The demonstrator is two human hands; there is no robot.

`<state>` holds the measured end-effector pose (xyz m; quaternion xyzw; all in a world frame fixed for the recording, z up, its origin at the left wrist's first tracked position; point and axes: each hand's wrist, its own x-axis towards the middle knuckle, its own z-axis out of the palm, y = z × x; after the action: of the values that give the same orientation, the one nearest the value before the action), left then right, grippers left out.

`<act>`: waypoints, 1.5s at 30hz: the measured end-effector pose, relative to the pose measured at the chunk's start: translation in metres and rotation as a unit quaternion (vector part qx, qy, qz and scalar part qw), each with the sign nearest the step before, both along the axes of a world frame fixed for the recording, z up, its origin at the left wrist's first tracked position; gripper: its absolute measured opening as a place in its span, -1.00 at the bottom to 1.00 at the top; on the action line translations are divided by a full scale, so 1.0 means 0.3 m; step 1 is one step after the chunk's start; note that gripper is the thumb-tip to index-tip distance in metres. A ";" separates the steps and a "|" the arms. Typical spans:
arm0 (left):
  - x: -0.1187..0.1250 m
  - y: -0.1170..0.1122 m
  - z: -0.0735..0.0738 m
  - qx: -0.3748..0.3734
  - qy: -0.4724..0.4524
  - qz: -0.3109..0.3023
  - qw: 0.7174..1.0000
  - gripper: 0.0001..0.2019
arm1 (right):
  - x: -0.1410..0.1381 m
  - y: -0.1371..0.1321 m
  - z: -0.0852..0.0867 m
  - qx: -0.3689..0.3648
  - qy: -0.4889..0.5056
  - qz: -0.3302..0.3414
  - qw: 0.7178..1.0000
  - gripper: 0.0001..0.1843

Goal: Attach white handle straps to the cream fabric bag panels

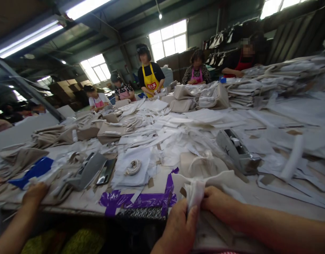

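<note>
white cloth pinched at the near edge of a crowded worktable

folded white cloth piece (195, 192) gripped at the near table edge, low and right of centre, bunched upward between both hands. left hand (179, 225) closed, thumb and fingers pinching the cloth from below. right hand (217, 203) closed too, fingers curled onto the same cloth from the right side. just behind, a beige drawstring bag (202, 165) lying flat. left of that, torn purple tape (141, 199) stuck along the table edge (80, 204). farther left, a dark phone (106, 171), a grey tape dispenser (86, 173), a blue plastic piece (32, 171). a co-worker's hand (35, 194) resting at the far-left edge, forearm reaching up from below. right of centre, a second grey tape dispenser (238, 150) with a roll seated in it. whole tabletop buried in white paper sheets (178, 127) and strips; stacks of beige bags (199, 97) and flat white piles (270, 83) toward the back. several people in aprons (149, 81) along the far side. warehouse room, dark girders, fluorescent strip lights (30, 35), bright windows (169, 38), cardboard boxes (64, 88) stacked against the far wall.
</note>
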<state>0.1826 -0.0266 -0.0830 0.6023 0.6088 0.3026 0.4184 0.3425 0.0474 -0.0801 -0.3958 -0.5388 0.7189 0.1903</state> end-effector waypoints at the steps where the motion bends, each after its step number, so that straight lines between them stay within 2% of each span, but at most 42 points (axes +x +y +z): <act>1: -0.004 -0.002 -0.004 0.008 -0.001 0.001 1.000 -0.61 | -0.003 -0.013 -0.001 -0.039 0.043 0.002 0.998 -0.76; 3: -0.012 -0.007 -0.013 0.018 -0.010 -0.001 1.000 -0.64 | -0.007 -0.039 -0.010 -0.120 0.127 0.008 0.985 -0.68; 5: -0.016 -0.011 -0.020 0.018 -0.009 -0.001 1.000 -0.64 | -0.015 -0.065 -0.026 -0.195 0.189 -0.014 0.962 -0.67; 7: -0.016 -0.016 -0.023 0.013 0.004 -0.001 1.000 -0.63 | -0.031 -0.086 -0.043 -0.238 0.183 -0.060 0.952 -0.73; 11: -0.015 -0.028 -0.021 -0.006 0.013 0.004 1.000 -0.60 | -0.067 -0.114 -0.060 -0.268 0.131 -0.157 0.942 -0.73; 15: -0.026 -0.041 -0.015 -0.029 -0.021 0.026 0.999 -0.58 | -0.081 -0.121 -0.041 -0.277 0.136 -0.165 0.937 -0.71; 20: -0.035 -0.043 -0.020 -0.057 -0.055 0.059 0.995 -0.50 | -0.080 -0.117 0.002 -0.259 0.139 -0.143 0.945 -0.71; 23: -0.032 -0.041 -0.031 -0.047 -0.082 0.075 0.993 -0.49 | -0.074 -0.109 0.011 -0.248 0.124 -0.123 0.953 -0.72; 29: -0.028 -0.034 -0.044 -0.032 -0.142 0.069 0.987 -0.57 | -0.046 -0.090 0.025 -0.176 0.025 -0.079 0.981 -0.57; 32: -0.028 -0.034 -0.036 -0.027 -0.159 0.067 0.985 -0.67 | -0.018 -0.079 0.037 -0.128 -0.031 -0.024 0.991 -0.59; 35: -0.030 -0.037 -0.026 -0.031 -0.135 0.077 0.987 -0.74 | 0.021 -0.059 0.022 -0.068 -0.101 0.038 0.992 -0.62; 39: -0.034 -0.038 -0.028 -0.042 -0.113 0.069 0.990 -0.70 | 0.054 -0.028 -0.031 0.015 -0.187 0.032 0.982 -0.62; 45: -0.037 -0.038 -0.042 -0.066 -0.168 0.067 0.981 -0.69 | 0.022 -0.007 -0.063 0.024 -0.175 0.033 0.984 -0.68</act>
<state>0.1717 -0.0382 -0.0956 0.4716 0.5878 0.3860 0.5320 0.3491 0.0453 -0.0991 -0.4933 -0.5934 0.6312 0.0785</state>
